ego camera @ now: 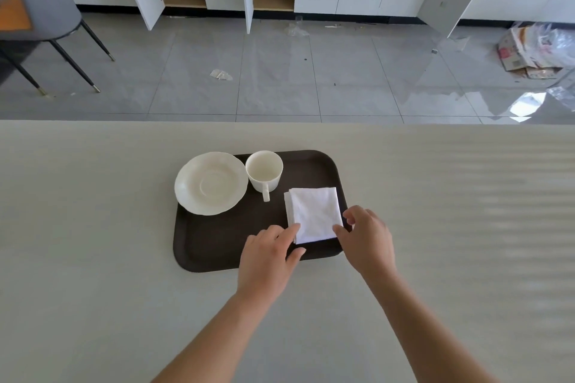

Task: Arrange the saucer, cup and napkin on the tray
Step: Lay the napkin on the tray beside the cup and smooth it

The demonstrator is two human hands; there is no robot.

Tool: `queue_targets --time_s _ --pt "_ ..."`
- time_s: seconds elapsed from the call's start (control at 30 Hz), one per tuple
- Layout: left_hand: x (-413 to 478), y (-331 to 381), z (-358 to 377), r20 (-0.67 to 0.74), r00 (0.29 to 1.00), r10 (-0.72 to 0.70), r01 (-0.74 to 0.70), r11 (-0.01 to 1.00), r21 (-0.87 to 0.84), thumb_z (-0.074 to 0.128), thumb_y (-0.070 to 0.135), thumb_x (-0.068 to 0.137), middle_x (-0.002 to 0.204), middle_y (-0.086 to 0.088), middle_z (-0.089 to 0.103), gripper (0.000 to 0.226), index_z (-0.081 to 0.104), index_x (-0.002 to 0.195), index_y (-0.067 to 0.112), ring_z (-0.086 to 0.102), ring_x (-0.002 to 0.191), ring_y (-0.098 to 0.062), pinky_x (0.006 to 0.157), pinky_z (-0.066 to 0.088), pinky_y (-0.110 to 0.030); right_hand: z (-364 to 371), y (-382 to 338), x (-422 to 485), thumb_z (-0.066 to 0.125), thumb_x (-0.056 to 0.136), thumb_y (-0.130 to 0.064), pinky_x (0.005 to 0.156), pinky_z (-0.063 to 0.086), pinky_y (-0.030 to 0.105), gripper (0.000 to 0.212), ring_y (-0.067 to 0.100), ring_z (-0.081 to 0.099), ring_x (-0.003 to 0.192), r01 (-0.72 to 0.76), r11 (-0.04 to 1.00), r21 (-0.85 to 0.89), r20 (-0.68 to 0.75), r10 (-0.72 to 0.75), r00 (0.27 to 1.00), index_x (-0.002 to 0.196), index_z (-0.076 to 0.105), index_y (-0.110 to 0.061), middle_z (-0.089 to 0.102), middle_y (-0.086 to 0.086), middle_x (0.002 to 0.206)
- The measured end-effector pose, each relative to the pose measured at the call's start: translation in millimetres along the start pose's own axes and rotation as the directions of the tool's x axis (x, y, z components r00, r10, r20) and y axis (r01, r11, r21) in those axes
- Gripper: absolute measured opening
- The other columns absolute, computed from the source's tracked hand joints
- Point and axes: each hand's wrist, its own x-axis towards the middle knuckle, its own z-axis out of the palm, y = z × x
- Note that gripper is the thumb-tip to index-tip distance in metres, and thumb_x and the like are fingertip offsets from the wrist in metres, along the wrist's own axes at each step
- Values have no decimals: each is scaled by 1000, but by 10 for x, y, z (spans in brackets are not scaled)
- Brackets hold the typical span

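Both bare forearms reach over the pale desk (93,227) toward a dark brown tray (217,246). Left hand (267,258) rests at the tray's near edge, fingers (291,232) loosely spread, the forefinger touching the near left corner of a folded white napkin (314,214). Right hand (368,242) touches the napkin's near right corner, fingers (351,214) curled apart, gripping nothing. On the tray's far left sits a cream saucer (210,182), overhanging the rim; just beside it stands a cream cup (264,170), its handle toward the person.
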Motion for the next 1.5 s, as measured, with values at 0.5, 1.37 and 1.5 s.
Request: queue_targets --time_s 0.5,1.37,1.5 --pt "299 96 78 63 996 -64 56 991 120 61 24 89 83 -2 57 21 66 108 17 51 73 -21 54 47 -34 124 156 66 55 87 -6 60 51 37 8 27 51 86 307 899 -314 177 -262 949 93 59 -9 58 6 90" --pt "768 285 -28 230 973 -2 -107 880 463 76 2 68 98 -6 57 31 60 93 13 53 68 -15 50 40 -25 205 70 663 68 80 -14 45 37 28 10 24 53 72 398 836 -378 127 -378 917 78 59 -17 56 -2 76" --pt "802 271 13 148 989 14 -82 882 463 84 3 58 96 -6 61 41 65 92 15 51 60 -13 45 45 -22 186 41 723 72 76 -11 42 34 26 13 24 54 67 381 841 -385 95 -375 922 74 60 -18 56 -2 73"
